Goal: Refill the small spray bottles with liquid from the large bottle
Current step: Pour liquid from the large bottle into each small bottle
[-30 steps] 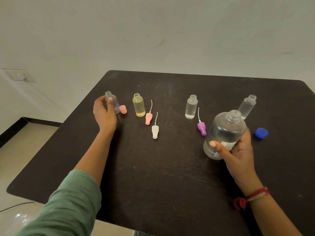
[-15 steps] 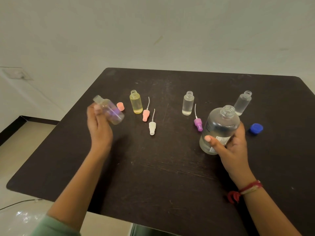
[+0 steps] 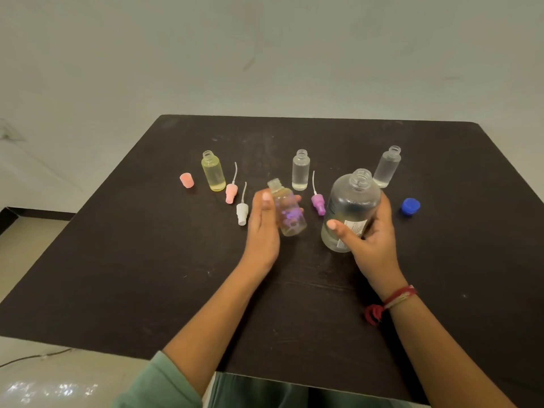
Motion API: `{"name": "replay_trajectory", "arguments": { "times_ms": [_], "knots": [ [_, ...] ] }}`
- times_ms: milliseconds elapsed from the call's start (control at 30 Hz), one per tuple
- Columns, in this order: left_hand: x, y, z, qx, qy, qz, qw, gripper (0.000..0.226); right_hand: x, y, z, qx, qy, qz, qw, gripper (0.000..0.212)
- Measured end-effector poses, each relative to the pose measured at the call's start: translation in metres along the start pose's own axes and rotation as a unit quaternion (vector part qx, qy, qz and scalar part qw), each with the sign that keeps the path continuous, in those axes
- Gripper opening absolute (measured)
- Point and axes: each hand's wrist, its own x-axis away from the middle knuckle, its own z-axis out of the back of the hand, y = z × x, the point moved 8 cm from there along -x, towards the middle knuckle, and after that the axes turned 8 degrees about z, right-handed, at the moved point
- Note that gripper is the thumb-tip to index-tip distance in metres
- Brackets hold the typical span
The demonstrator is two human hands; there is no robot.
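Dark rectangular table [image 3: 294, 290]: carries all items. Large clear round-shouldered plastic bottle [image 3: 351, 207], uncapped, part-filled, gripped by the right hand [image 3: 371, 240] and tilted left, low over or on the table (cannot tell which); small clear open-necked spray bottle with purple tint [image 3: 287, 212], gripped by the left hand [image 3: 263, 231], has moved within 1 second from the table's left side to just beside the large bottle, so pouring looks imminent. Standing untouched: 1 yellow-filled small bottle [image 3: 213, 175], 2 clear small bottles [image 3: 300, 173]; blue cap [image 3: 410, 206] lies right.

Left hand [image 3: 263, 231] with small, apparently purple-tinted bottle [image 3: 287, 212] now beside large bottle [image 3: 350, 210].
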Motion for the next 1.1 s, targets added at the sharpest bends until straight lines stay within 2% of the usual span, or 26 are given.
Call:
{"name": "replay_trajectory", "arguments": {
  "times_ms": [100,200,333,433,567,800,900,1100],
  "knots": [
    [0.003,-0.005,-0.02,-0.033,-0.036,-0.01,0.999,0.051,-0.002,-0.007,0.007,-0.001,0.023,0.009,1.0,0.072],
    [0.006,-0.01,-0.032,-0.042,-0.096,-0.003,0.994,0.045,-0.005,-0.019,0.021,0.02,0.045,0.033,0.998,0.068],
    [0.009,-0.014,-0.039,0.0,-0.165,0.026,0.986,0.056,-0.015,-0.046,0.035,0.156,0.016,0.103,0.982,0.069],
    [0.01,-0.013,-0.043,-0.019,-0.182,0.015,0.983,0.056,-0.023,-0.062,0.037,0.263,-0.013,0.153,0.952,0.071],
    [0.012,-0.015,-0.049,-0.016,-0.213,0.022,0.977,0.04,-0.029,-0.069,0.032,0.351,-0.041,0.184,0.917,0.072],
    [0.016,-0.01,-0.051,-0.022,-0.24,-0.006,0.97,0.042,-0.023,-0.06,0.01,0.416,-0.104,0.189,0.883,0.068],
    [0.019,-0.005,-0.052,0.0,-0.251,-0.008,0.968,0.035,-0.019,-0.058,0.006,0.432,-0.113,0.192,0.874,0.069],
    [0.018,-0.007,-0.052,0.03,-0.257,-0.002,0.966,0.044,-0.021,-0.064,0.005,0.472,-0.114,0.212,0.848,0.068]
  ]
}}
